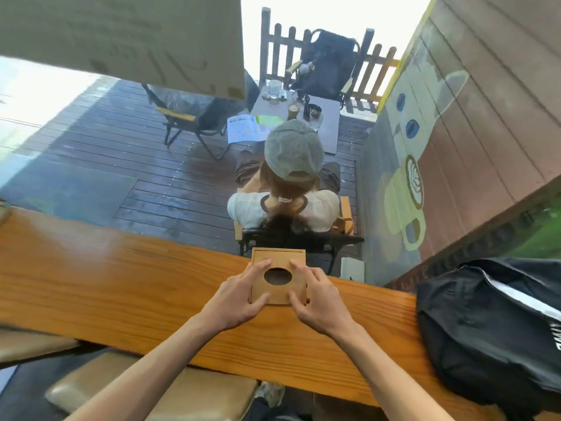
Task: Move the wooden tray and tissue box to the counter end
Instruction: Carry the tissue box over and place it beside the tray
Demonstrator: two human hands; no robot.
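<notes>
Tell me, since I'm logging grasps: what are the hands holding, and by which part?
The wooden tissue box, held by its two sides: left hand on the left edge, right hand on the right, fingers over the top.

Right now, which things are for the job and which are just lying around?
For the job: tissue box, left hand and right hand on it, counter.

Just lying around: black bag, glasses and magazine on the far table.
</notes>
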